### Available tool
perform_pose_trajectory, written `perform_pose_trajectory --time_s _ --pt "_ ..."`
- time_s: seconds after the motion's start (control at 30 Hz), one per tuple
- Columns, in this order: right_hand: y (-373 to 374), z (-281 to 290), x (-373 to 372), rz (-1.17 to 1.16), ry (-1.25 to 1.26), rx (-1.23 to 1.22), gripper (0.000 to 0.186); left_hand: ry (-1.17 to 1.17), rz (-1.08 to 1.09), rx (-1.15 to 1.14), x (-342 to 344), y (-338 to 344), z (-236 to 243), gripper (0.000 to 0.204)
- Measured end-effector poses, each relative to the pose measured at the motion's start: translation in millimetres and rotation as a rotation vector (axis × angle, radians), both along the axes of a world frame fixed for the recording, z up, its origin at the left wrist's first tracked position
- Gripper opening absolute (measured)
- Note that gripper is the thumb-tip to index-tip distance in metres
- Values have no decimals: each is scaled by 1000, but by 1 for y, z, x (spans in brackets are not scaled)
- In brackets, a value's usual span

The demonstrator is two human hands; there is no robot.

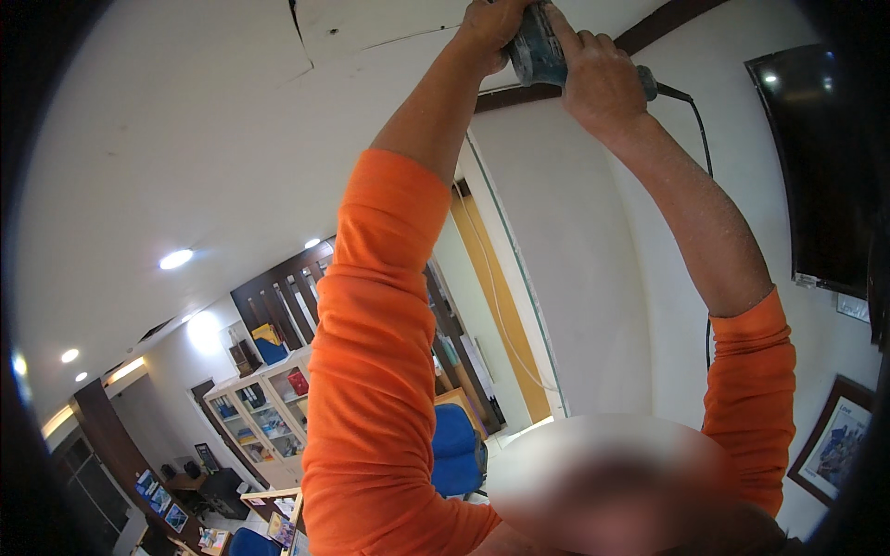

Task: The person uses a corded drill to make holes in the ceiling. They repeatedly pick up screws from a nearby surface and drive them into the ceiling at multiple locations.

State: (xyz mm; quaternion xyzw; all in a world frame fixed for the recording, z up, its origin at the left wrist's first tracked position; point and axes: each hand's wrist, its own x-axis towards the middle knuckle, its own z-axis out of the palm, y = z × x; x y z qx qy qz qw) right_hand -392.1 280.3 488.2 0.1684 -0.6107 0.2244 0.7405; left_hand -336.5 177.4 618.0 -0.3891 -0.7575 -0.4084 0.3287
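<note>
Both my arms, in orange sleeves, reach overhead to a corded power tool (pixel 538 51) with a dusty blue-green body. Its kind is not clear, since its working end lies past the top edge of the picture. My left hand (pixel 494 30) is closed round the tool's left side. Wrapped over its body toward the cord end is my right hand (pixel 603 79), with one finger stretched along the tool. A black cord (pixel 702 134) runs from the tool's right end and hangs down behind my right forearm. Beside the tool, the white ceiling (pixel 232 139) has dark slits and a small hole.
A dark trim beam (pixel 663 26) runs along the ceiling edge. On the right wall hang a black screen (pixel 820 167) and a framed picture (pixel 839 440). Lower left are a glass-door cabinet (pixel 264 417) and a blue chair (pixel 456 445). Recessed lights (pixel 176 259) shine in the ceiling.
</note>
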Motion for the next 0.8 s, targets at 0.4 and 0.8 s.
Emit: perform_pose_trajectory --time_s 0.4,0.8 --pt "7 -4 11 -61 -16 9 72 -4 50 31 0 3 -5 26" --pt "5 -7 1 -16 83 28 67 -44 23 124 -3 -1 -11 34"
